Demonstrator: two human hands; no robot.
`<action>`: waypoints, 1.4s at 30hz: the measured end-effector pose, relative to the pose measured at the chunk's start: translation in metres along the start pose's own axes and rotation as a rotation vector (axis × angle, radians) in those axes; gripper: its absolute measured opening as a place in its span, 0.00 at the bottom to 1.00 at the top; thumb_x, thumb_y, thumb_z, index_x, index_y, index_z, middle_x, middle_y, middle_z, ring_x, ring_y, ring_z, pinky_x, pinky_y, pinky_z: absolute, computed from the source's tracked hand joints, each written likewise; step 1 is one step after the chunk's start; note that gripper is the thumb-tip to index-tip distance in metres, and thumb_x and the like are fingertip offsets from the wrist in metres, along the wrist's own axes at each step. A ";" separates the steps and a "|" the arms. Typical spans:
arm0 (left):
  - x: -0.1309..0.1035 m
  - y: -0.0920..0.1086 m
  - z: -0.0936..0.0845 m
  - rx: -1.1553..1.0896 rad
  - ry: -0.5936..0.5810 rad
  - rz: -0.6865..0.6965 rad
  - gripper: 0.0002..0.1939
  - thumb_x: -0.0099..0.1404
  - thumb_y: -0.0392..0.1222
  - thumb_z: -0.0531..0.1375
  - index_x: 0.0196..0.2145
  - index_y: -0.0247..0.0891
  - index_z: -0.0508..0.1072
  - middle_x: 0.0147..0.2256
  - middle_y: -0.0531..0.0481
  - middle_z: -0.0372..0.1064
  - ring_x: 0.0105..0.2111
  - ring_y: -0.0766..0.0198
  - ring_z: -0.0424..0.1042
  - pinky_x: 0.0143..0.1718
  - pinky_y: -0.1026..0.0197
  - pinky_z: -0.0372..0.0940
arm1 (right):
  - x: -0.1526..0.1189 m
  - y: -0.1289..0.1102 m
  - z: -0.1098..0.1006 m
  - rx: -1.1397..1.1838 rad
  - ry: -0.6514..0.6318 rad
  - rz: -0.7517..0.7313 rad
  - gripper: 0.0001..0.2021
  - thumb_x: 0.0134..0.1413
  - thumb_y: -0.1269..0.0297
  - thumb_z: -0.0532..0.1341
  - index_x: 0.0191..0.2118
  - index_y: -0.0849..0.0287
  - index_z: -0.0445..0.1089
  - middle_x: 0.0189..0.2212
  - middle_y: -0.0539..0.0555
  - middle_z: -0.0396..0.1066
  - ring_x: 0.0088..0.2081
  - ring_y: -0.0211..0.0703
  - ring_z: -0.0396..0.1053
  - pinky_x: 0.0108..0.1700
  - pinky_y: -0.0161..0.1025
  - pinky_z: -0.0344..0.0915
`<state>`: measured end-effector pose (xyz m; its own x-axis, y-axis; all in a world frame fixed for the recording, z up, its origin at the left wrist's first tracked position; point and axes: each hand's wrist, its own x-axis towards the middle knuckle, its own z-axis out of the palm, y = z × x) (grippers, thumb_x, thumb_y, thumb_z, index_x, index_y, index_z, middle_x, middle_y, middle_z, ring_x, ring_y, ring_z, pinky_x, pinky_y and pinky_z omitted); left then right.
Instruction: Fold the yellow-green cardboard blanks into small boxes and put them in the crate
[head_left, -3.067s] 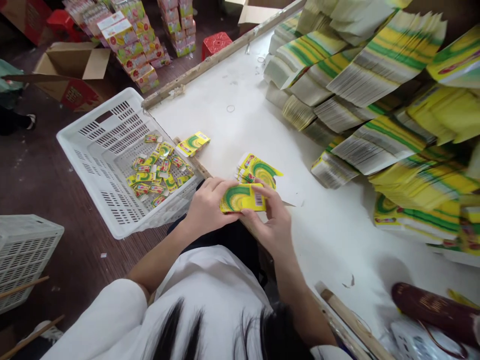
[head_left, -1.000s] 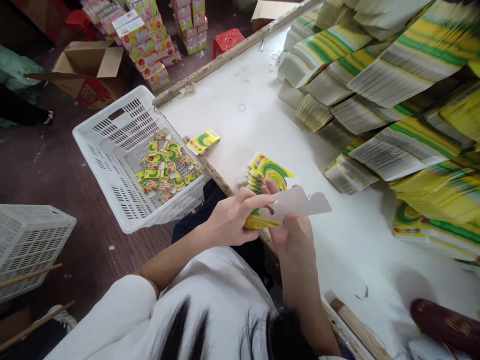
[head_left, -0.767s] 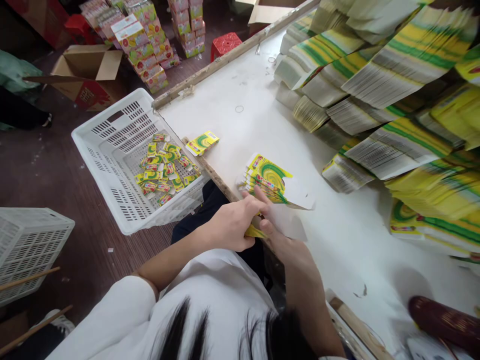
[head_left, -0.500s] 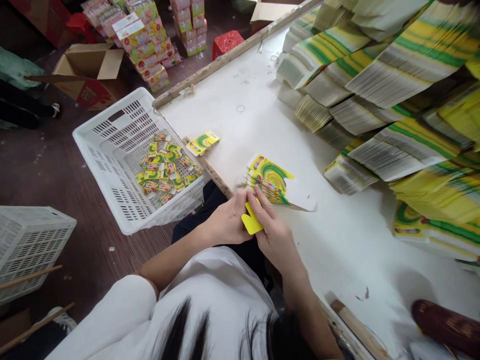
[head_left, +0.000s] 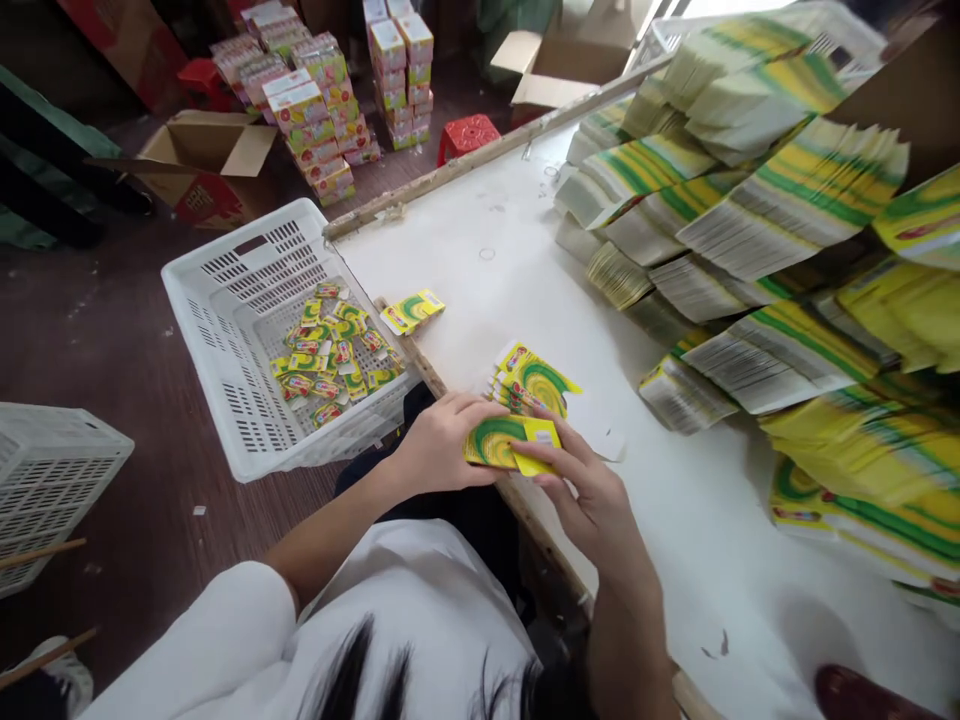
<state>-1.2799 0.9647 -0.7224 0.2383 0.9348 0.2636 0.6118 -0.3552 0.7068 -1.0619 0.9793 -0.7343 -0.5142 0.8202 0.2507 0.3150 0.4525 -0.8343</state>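
A small yellow and green carton (head_left: 491, 443) is held between both hands above the table's front edge. My left hand (head_left: 448, 440) is closed around its left end. The fingers of my right hand (head_left: 581, 475) grip its right end, by a yellow flap with a white label. Just behind lies a fanned stack of flat printed cartons (head_left: 536, 378), partly covered by my right fingers. One folded carton (head_left: 412, 311) rests near the table corner on the left. Several folded small cartons (head_left: 330, 345) lie in a white plastic crate (head_left: 225, 400) beside the table.
Tall bundles of flat cartons (head_left: 780, 340) fill the right side of the white table (head_left: 457, 260). Beyond it stand a red stool (head_left: 466, 137), stacked colourful boxes (head_left: 322, 120) and an open cardboard box (head_left: 199, 160). Another crate (head_left: 52, 480) is at the left.
The carton has turned so its printed green swirl faces up, rather than just a yellow flap. My right hand has shifted right to its end. The view has tilted slightly.
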 end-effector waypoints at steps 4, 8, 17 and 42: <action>-0.002 0.005 0.005 0.014 0.032 -0.013 0.29 0.54 0.48 0.71 0.52 0.39 0.71 0.46 0.43 0.74 0.47 0.53 0.73 0.52 0.51 0.69 | 0.000 -0.002 0.018 0.050 0.159 0.096 0.11 0.61 0.63 0.64 0.49 0.52 0.74 0.62 0.59 0.66 0.64 0.54 0.64 0.63 0.54 0.64; -0.002 0.002 -0.010 0.060 0.014 -0.082 0.27 0.55 0.47 0.70 0.51 0.41 0.71 0.46 0.45 0.74 0.47 0.53 0.72 0.52 0.50 0.68 | 0.001 0.001 0.038 0.162 0.300 0.203 0.36 0.58 0.57 0.67 0.68 0.54 0.54 0.65 0.64 0.61 0.64 0.56 0.64 0.62 0.59 0.65; -0.024 -0.056 -0.064 0.462 0.442 -0.528 0.41 0.55 0.44 0.71 0.63 0.36 0.60 0.64 0.33 0.57 0.67 0.38 0.51 0.66 0.33 0.48 | -0.001 0.055 0.010 -0.422 0.363 0.341 0.25 0.61 0.52 0.58 0.57 0.62 0.68 0.44 0.64 0.77 0.45 0.59 0.74 0.49 0.59 0.69; -0.007 0.001 0.021 -0.236 -0.061 -0.159 0.16 0.67 0.45 0.62 0.51 0.40 0.72 0.51 0.41 0.73 0.53 0.55 0.72 0.58 0.50 0.66 | 0.005 0.059 0.019 -0.437 0.311 0.266 0.20 0.57 0.68 0.55 0.56 0.59 0.67 0.43 0.61 0.75 0.45 0.55 0.71 0.52 0.55 0.67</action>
<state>-1.2651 0.9576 -0.7371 0.2027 0.9739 0.1020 0.4545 -0.1858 0.8711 -1.0612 1.0031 -0.7916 -0.1362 0.9592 0.2479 0.7335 0.2658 -0.6255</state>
